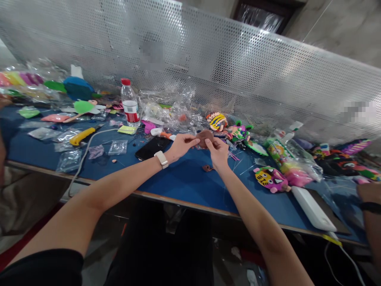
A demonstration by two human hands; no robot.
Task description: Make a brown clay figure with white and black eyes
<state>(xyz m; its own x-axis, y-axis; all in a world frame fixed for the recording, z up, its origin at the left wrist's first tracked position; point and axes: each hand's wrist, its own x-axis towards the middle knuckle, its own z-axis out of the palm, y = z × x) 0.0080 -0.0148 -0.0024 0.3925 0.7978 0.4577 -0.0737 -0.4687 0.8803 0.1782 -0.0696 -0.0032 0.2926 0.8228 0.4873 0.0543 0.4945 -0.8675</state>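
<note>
A flattened brown clay piece [204, 138] is held up above the blue table [184, 180], pinched between both my hands. My left hand [182, 144], with a white wristband, grips its left edge with fingers closed. Closed on the right edge is my right hand [218, 151]. A small brown clay scrap [207, 168] lies on the table just below my hands.
A black phone [152, 147] lies left of my hands, a water bottle [130, 104] behind it. Colourful clay figures [270, 178], plastic bags [174, 108], a yellow cutter [82, 136] and a white power strip [312, 208] litter the table. Another person's arm [369, 206] is at the right. A perforated metal screen [226, 67] backs the table.
</note>
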